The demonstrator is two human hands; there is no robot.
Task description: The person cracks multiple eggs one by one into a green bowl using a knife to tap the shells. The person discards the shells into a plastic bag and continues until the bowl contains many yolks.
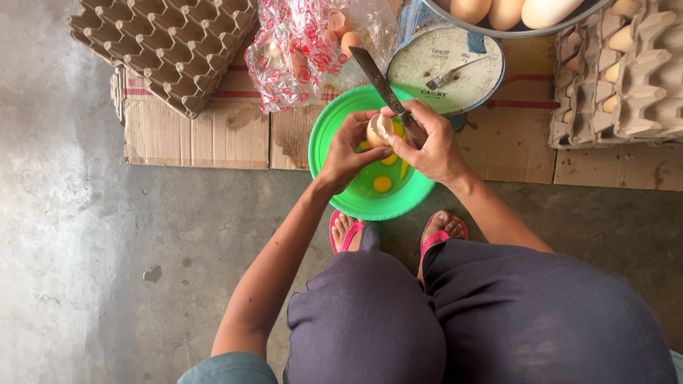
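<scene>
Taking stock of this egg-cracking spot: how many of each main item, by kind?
Round green plastic bowl: 1
Steel-bladed kitchen knife: 1
Cracked tan egg held by both hands: 1
Round dial weighing scale: 1
Clear red-printed plastic bag: 1
Total: 5

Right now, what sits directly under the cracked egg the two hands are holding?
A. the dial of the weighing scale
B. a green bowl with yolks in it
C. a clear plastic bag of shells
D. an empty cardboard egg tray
B: the left hand and right hand, which also grips a knife, hold the cracked egg over the green bowl, where yellow yolks lie.
</scene>
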